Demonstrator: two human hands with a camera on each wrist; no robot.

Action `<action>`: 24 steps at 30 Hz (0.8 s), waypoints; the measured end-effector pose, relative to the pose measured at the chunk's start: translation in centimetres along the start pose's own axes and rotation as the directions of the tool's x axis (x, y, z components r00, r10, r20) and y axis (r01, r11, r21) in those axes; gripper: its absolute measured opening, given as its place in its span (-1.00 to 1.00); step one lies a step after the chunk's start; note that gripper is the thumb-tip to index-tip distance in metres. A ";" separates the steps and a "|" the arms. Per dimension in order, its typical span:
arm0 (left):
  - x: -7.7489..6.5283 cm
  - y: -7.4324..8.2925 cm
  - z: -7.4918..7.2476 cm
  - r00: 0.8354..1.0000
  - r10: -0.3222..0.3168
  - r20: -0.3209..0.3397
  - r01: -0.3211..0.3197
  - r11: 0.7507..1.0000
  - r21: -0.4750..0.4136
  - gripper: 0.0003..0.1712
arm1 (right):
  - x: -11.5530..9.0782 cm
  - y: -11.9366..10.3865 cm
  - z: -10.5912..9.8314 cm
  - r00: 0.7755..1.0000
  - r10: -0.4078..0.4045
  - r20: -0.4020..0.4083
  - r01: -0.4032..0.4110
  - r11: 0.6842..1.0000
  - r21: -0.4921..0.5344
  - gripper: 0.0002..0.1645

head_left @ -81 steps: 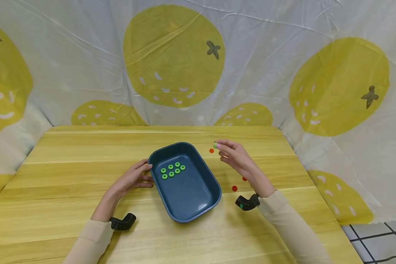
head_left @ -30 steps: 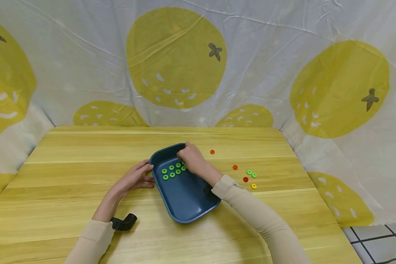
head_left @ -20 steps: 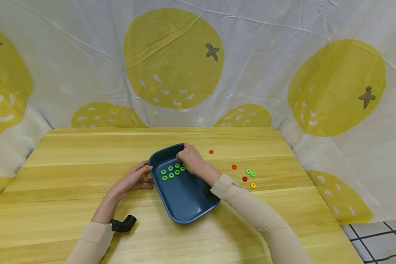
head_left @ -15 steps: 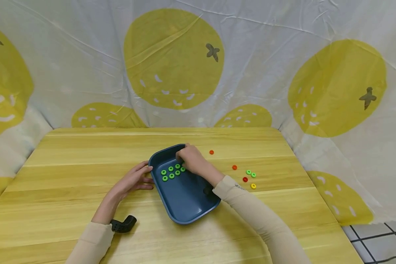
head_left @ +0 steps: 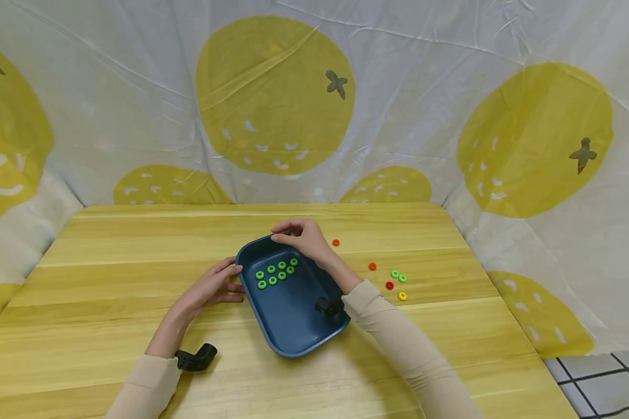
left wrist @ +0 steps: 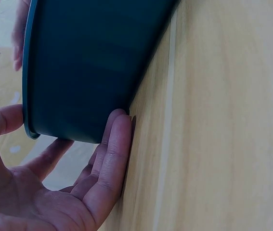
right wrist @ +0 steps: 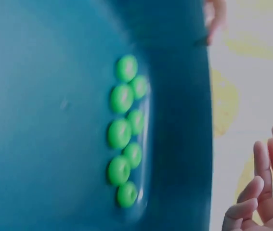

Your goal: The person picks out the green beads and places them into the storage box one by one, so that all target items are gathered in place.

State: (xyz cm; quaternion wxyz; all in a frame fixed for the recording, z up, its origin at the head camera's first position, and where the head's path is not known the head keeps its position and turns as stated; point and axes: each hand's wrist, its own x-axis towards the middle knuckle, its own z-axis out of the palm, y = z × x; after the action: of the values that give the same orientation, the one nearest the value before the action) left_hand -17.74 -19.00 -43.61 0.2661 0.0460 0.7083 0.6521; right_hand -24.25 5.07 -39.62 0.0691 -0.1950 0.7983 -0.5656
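Observation:
A dark blue rectangular tub (head_left: 293,320) with rounded corners sits at an angle on the wooden table. Inside it, near the far end, several small green ring beads (head_left: 272,280) lie in two rows; they also show in the right wrist view as green beads (right wrist: 119,134). My left hand (head_left: 212,285) rests against the tub's left side, thumb at the rim and fairly straight fingers against the outer wall (left wrist: 93,67). Above the far right rim hovers my right hand (head_left: 306,240), its fingers extended and holding nothing; the right wrist view shows these fingers apart (right wrist: 266,192).
Right of the tub, loose ring beads lie on the table (head_left: 451,331): two green beads (head_left: 398,276), a yellow bead (head_left: 402,296), a red bead (head_left: 389,286) and two orange beads (head_left: 372,266). A lemon-print cloth (head_left: 398,116) hangs behind the table.
My right hand brought a green ring bead leftward into the tub, released it at the end of the far row, and rose to the far rim. My left hand stayed put.

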 end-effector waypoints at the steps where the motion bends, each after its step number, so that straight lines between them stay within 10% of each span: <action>1: 0.0 0.0 0.0 1.000 0.001 0.002 -0.001 1.000 0.001 -0.30 | -0.1 0.0 -0.1 0.999 0.033 -0.001 -0.033 0.998 0.062 -0.68; 8: 0.0 -0.1 0.2 1.000 -0.002 -0.005 0.002 1.000 -0.004 -0.32 | -0.6 -1.6 -2.1 0.989 0.146 0.001 -0.141 0.954 0.264 -0.62; 24: 0.1 -0.3 -0.1 1.000 0.005 -0.003 -0.005 1.000 0.000 -0.30 | -5.6 -0.1 -10.7 0.945 0.292 -0.143 -0.249 0.933 0.258 -0.71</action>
State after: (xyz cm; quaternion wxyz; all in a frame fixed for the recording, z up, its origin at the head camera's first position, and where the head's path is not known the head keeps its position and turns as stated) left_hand -17.81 -19.12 -43.89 0.2634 0.0466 0.7086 0.6530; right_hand -22.65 16.63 -36.41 0.0972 -0.0213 0.7475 -0.6568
